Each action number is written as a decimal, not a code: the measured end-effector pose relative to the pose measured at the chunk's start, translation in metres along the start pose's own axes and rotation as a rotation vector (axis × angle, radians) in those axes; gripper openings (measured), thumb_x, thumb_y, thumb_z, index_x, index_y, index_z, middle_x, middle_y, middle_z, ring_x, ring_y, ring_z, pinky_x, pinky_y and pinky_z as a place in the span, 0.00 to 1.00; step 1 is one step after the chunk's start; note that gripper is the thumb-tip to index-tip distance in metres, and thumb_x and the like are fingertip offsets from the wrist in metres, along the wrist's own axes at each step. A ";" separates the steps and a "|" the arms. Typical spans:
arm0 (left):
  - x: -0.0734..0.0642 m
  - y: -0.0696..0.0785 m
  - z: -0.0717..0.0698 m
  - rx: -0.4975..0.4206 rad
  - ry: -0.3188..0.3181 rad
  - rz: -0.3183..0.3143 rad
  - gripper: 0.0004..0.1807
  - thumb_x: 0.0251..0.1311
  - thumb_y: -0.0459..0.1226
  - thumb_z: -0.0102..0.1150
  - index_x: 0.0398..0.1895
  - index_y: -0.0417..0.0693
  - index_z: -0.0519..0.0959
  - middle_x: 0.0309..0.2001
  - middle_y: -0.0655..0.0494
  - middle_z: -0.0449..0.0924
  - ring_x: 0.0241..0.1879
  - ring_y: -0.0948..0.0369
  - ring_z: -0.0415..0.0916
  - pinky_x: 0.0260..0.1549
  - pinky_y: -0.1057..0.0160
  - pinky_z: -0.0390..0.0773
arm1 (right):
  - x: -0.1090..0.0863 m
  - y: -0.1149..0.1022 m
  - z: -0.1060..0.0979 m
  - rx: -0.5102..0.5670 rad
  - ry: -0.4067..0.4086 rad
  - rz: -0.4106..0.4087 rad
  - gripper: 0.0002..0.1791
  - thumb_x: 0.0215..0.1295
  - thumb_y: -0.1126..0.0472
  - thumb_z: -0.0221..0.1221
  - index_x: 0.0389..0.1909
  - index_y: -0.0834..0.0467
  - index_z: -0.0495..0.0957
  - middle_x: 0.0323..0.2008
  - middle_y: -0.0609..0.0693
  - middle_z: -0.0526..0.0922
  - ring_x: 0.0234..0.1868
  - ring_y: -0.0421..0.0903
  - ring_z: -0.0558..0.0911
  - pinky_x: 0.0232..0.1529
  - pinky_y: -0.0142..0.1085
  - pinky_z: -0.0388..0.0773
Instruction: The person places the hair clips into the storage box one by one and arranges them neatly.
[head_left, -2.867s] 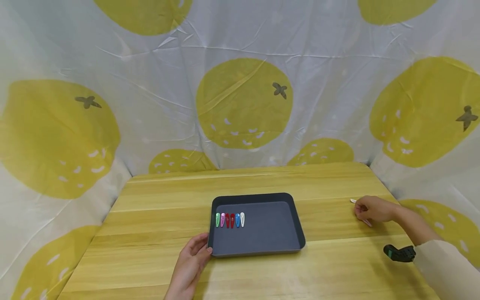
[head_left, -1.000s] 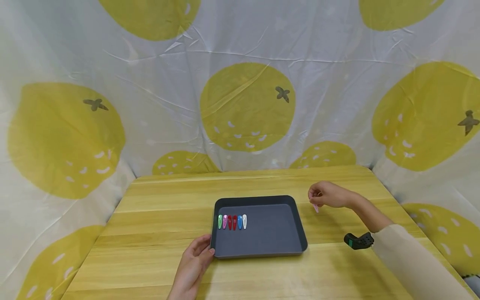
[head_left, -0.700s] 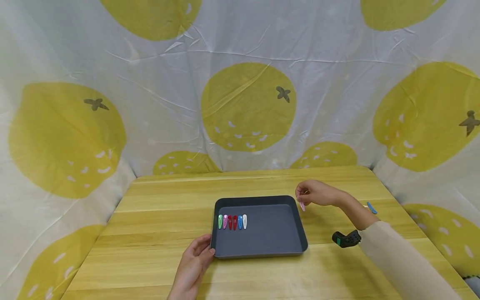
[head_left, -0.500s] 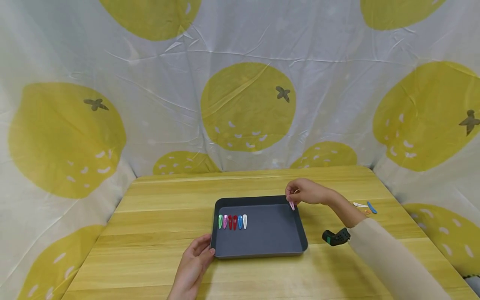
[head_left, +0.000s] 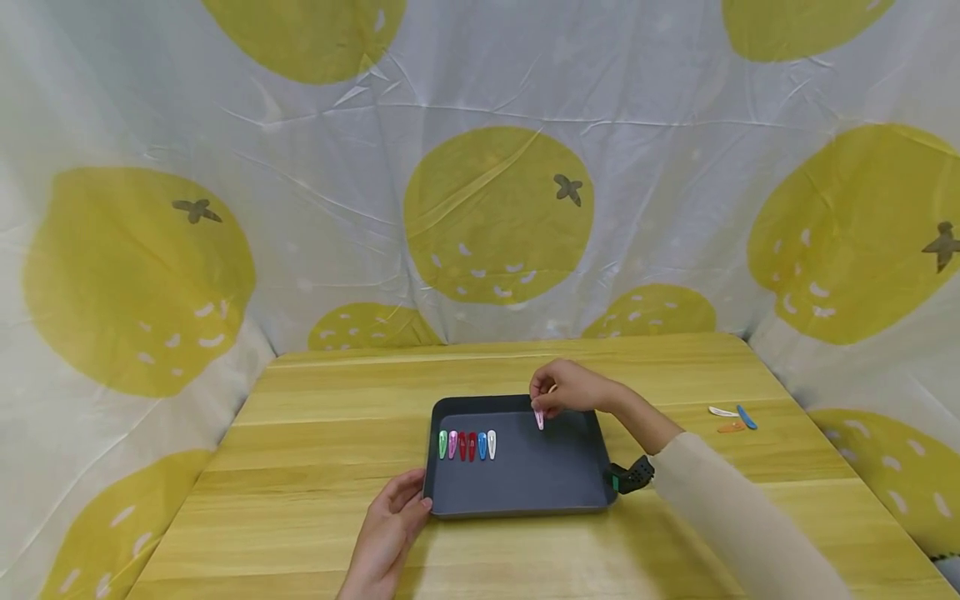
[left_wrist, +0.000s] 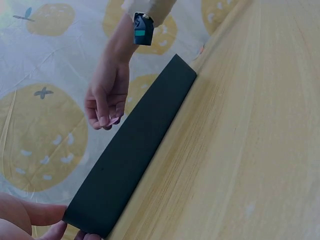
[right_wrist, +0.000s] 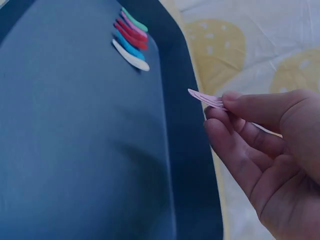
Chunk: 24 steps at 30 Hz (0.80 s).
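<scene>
Beige is the sleeve (head_left: 738,517) at the near right, and just ahead of it, at the wrist, sits a black device (head_left: 636,475) with a small green mark (head_left: 616,482). At the near left, the left hand (head_left: 388,523) is closed around the near left corner of the tray (head_left: 555,479), with the thumb at the rim and other fingers against the outer side.

The tray is dark grey and shallow, and it rests on the wooden table (head_left: 285,475). Inside, toward its left wall, six clips lie side by side in one row. From left to right they are a green clip (head_left: 442,446), a pink clip (head_left: 453,446), two red clips (head_left: 472,447), a blue clip (head_left: 482,447) and a white clip (head_left: 492,446). Their narrow ends point toward the person.

Farther back, above the far part of the tray, the right hand (head_left: 567,387) pinches a light pink clip (right_wrist: 204,98) between thumb and fingertips. This clip is in the air, to the right of the row and apart from it; one end sticks out free.

Well apart on the right, a loose white clip (head_left: 723,412), a loose blue clip (head_left: 746,417) and an orange clip (head_left: 731,428) lie near each other on the table; I cannot tell if they touch. Behind hangs a creased white cloth (head_left: 330,225), printed with big yellow fruits (head_left: 487,217).
</scene>
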<state>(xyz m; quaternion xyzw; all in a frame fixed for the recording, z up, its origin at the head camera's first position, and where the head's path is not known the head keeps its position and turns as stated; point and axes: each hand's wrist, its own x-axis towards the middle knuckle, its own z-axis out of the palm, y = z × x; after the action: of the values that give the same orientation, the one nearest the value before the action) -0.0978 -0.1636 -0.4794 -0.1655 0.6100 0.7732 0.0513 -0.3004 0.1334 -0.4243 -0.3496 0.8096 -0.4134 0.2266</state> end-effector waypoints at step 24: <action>0.001 -0.001 0.002 0.012 0.011 -0.004 0.31 0.69 0.22 0.55 0.74 0.29 0.61 0.72 0.28 0.61 0.70 0.41 0.62 0.68 0.45 0.69 | 0.042 0.009 0.049 0.170 -0.089 0.002 0.02 0.70 0.71 0.63 0.36 0.66 0.81 0.27 0.52 0.85 0.29 0.45 0.84 0.34 0.40 0.87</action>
<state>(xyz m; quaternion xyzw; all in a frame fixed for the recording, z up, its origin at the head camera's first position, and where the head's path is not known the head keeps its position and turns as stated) -0.0991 -0.1621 -0.4800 -0.1706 0.6145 0.7686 0.0506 -0.2989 0.0807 -0.4619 -0.3465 0.7611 -0.4643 0.2916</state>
